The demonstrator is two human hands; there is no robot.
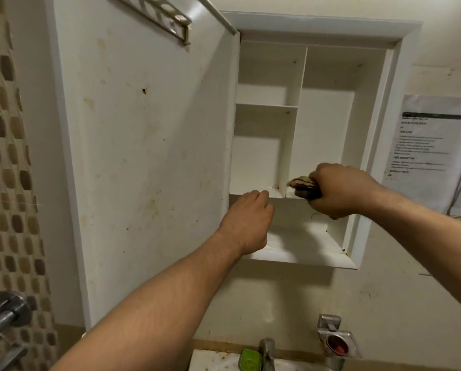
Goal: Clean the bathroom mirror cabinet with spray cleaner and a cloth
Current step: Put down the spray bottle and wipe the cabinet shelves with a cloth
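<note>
Right hand [339,191] clenched round cloth [301,183] at cabinet shelf [276,194]; left hand [246,218] curled, hold unclear.

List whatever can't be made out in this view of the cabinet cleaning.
Cloth: mostly hidden inside the right hand; only a bunched end shows in the head view.
Left hand: seen from behind, so whether its fingers grip the shelf edge is unclear.
Cabinet door: mirror side faces away.
Printed notice: text too small and blurred; right part cut by the frame edge.
Spray cleaner: nowhere in view.
</note>
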